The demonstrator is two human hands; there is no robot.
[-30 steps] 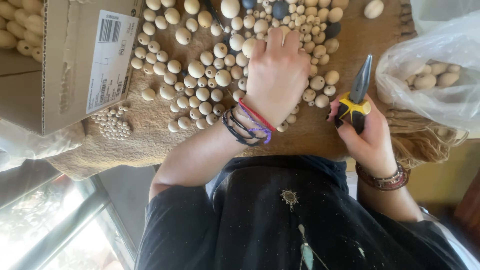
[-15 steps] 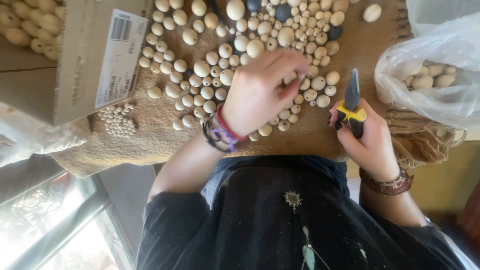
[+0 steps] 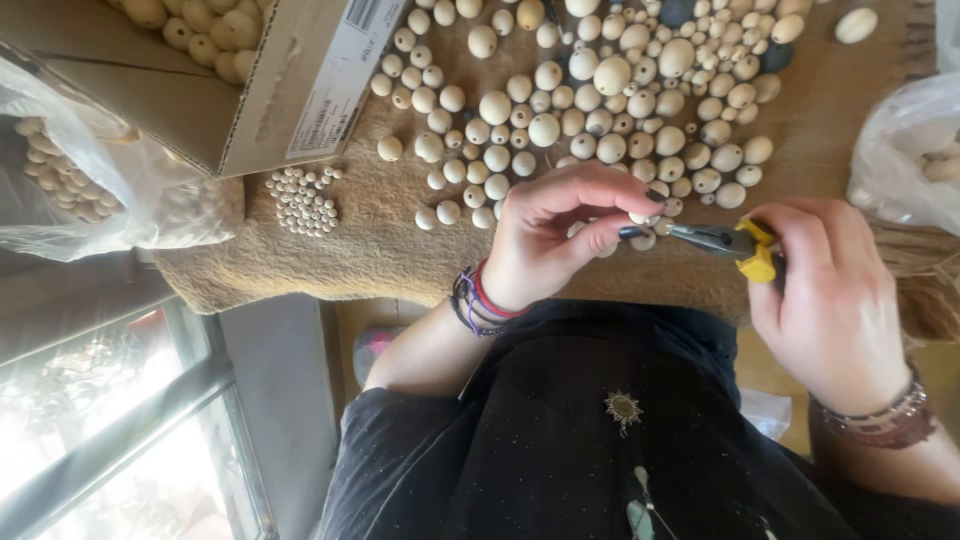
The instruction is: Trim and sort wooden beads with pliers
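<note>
The right hand (image 3: 835, 290) is closed around the yellow handles of small pliers (image 3: 715, 240), and the dark tips of the pliers point to the left hand (image 3: 560, 235). The left hand has thumb and fingers pinched together on a small pale bead (image 3: 640, 217), which sits exactly at the tips of the pliers; whether the tips touch the bead I cannot tell. Coloured bracelets (image 3: 480, 300) are on the left wrist.

Both hands are above the near edge of a brown woven mat (image 3: 340, 250). Just behind the hands many round wooden beads (image 3: 600, 100) of different sizes lie spread on the mat. More to the side there is a small group of tiny beads (image 3: 303, 198).

A cardboard box (image 3: 250, 90) at the far side holds bigger beads. A clear plastic bag (image 3: 90, 190) beside the box contains small beads, and another clear bag (image 3: 915, 150) near the right hand also contains beads.
</note>
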